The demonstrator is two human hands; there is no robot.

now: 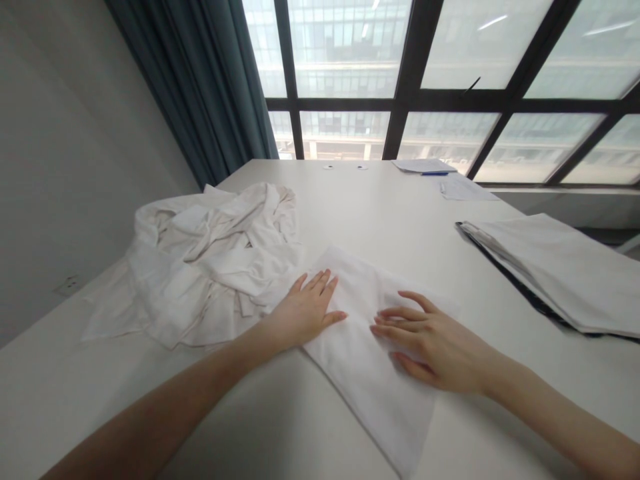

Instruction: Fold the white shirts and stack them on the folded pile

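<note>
A white cloth (pixel 357 363), folded into a long flat piece, lies slantwise on the white table before me. My left hand (pixel 307 307) rests flat on its far left part, fingers stretched out and thumb apart. Over its right side is my right hand (pixel 420 340), palm down with the fingers spread and slightly bent; whether it presses on the cloth or hovers just above, I cannot tell. Neither hand grips anything. Just beyond my left hand, a crumpled heap of white cloth (pixel 215 260) touches or overlaps the folded piece.
To the right lies a stack of folded white cloth (pixel 565 267) with a dark layer beneath. Papers (pixel 425 165) and a blue pen (pixel 434 174) are at the table's (pixel 350 207) far right. Behind stand a window and a blue curtain (pixel 215 87); a wall borders the left.
</note>
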